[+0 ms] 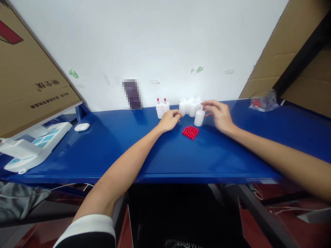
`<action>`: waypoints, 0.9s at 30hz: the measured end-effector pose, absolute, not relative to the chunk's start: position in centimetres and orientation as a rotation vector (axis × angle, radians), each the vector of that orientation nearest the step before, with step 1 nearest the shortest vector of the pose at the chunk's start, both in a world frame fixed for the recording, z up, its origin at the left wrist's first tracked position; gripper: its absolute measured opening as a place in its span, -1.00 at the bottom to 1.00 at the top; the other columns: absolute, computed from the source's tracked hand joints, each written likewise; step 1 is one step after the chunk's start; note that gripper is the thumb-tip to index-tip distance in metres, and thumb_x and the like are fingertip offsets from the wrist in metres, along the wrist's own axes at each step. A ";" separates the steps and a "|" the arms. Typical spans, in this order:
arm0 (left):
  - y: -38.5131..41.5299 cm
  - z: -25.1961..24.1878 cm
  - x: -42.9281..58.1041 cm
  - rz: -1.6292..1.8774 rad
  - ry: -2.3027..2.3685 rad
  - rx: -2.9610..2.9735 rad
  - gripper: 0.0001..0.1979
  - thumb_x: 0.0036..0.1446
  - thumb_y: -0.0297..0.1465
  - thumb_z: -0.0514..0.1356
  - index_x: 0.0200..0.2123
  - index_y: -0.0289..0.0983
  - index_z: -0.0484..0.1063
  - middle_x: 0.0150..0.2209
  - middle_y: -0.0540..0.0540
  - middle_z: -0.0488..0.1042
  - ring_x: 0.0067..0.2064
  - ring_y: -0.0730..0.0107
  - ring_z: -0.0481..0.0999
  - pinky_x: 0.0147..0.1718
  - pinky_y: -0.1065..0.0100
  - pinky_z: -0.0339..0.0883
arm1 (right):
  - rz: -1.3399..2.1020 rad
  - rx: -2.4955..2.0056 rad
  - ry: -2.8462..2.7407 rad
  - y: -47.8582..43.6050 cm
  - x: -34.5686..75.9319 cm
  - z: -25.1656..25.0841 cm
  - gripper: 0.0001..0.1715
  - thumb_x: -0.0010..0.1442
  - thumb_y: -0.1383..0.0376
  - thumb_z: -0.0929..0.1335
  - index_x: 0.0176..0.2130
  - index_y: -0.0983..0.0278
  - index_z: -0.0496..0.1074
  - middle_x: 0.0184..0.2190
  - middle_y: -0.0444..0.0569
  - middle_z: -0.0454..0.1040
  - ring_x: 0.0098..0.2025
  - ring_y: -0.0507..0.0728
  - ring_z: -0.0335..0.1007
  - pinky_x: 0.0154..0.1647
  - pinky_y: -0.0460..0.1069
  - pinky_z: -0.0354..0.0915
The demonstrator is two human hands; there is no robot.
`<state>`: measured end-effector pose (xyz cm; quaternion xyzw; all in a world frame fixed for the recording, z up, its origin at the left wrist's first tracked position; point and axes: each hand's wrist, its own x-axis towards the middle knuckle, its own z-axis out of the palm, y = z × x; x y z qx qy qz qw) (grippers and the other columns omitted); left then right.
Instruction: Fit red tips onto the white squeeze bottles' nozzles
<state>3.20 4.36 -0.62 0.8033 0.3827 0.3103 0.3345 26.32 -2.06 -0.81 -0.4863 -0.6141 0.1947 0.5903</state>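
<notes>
My left hand [170, 120] rests on the blue table [108, 151] with fingers curled in, just left of a white bottle [199, 117]; nothing shows in it. My right hand [218, 114] reaches over that uncapped bottle, fingertips at its top, fingers loosely bent. A tight cluster of small red caps [190, 132] lies in front of the bottle, between my hands. Two capped white bottles with red tips [162, 107] stand behind my left hand. A group of uncapped white bottles [190, 106] stands at the wall.
A white weighing scale [31, 146] sits at the table's left end, with a small white oval object [82, 127] beside it. A clear bag with red pieces [263, 102] lies at the far right. Cardboard boxes [28, 75] flank both sides.
</notes>
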 end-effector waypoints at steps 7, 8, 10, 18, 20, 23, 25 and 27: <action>4.2 -0.7 3.0 0.676 0.725 2.322 -0.72 0.37 -0.33 0.08 -0.10 -0.32 0.57 -0.28 -0.08 0.59 -0.26 0.40 0.53 -0.17 0.34 0.35 | 0.453 -1.247 -1.580 -1.8 25.8 -0.8 -0.73 0.15 0.11 0.40 -0.25 0.23 0.59 -0.20 0.06 0.67 -0.08 0.31 0.57 0.04 0.20 0.41; 4.1 -0.7 3.0 0.660 0.671 2.334 -0.71 0.38 -0.31 0.09 -0.10 -0.31 0.57 -0.24 -0.09 0.61 -0.23 0.39 0.54 -0.15 0.33 0.36 | 0.478 -1.240 -1.580 -1.8 25.8 -0.7 -0.74 0.15 0.10 0.41 -0.26 0.23 0.56 -0.22 0.06 0.67 -0.09 0.31 0.58 0.03 0.20 0.41; 3.9 -0.6 3.0 0.652 0.607 2.346 -0.72 0.38 -0.29 0.11 -0.10 -0.29 0.58 -0.18 -0.11 0.63 -0.18 0.39 0.56 -0.11 0.32 0.38 | 0.547 -1.214 -1.574 -1.9 25.8 -0.7 -0.73 0.15 0.07 0.43 -0.27 0.21 0.49 -0.23 0.07 0.67 -0.11 0.31 0.59 0.00 0.20 0.43; 2.5 0.0 3.4 0.881 0.556 2.467 -0.79 0.26 -0.35 0.18 -0.20 -0.28 0.62 -0.24 -0.10 0.64 -0.29 0.41 0.53 -0.19 0.33 0.39 | 0.597 -1.206 -1.640 -2.3 25.3 -0.5 -0.61 0.14 0.00 0.47 -0.17 0.17 0.41 -0.28 0.04 0.63 -0.23 0.27 0.56 -0.21 0.15 0.44; 2.2 0.3 3.3 0.918 0.553 2.546 -0.83 0.19 -0.39 0.20 -0.29 -0.28 0.60 -0.30 -0.09 0.62 -0.34 0.41 0.49 -0.24 0.33 0.37 | 0.578 -1.200 -1.681 -2.4 25.2 -0.3 -0.62 0.14 0.01 0.47 -0.17 0.19 0.44 -0.29 0.02 0.61 -0.26 0.24 0.54 -0.23 0.13 0.42; 1.8 0.5 3.2 0.903 0.602 2.664 -0.83 0.16 -0.41 0.16 -0.33 -0.28 0.57 -0.33 -0.10 0.60 -0.35 0.38 0.46 -0.24 0.30 0.33 | 0.578 -1.236 -1.763 -2.6 25.3 0.0 -0.66 0.19 0.03 0.42 -0.18 0.22 0.48 -0.35 -0.01 0.59 -0.35 0.18 0.50 -0.28 0.08 0.37; 1.8 0.4 3.3 0.860 0.671 2.721 -0.79 0.20 -0.38 0.12 -0.35 -0.28 0.56 -0.33 -0.11 0.58 -0.35 0.35 0.45 -0.24 0.28 0.30 | 0.558 -1.288 -1.837 -2.7 25.6 0.3 -0.69 0.22 0.06 0.37 -0.23 0.25 0.51 -0.42 -0.04 0.56 -0.40 0.16 0.47 -0.30 0.07 0.34; 2.0 0.3 3.5 0.824 0.738 2.765 -0.74 0.24 -0.36 0.09 -0.41 -0.28 0.53 -0.35 -0.12 0.56 -0.34 0.33 0.43 -0.24 0.26 0.28 | 0.508 -1.340 -1.943 -2.7 26.0 0.6 -0.70 0.22 0.09 0.34 -0.30 0.25 0.51 -0.46 -0.04 0.53 -0.41 0.16 0.44 -0.30 0.06 0.31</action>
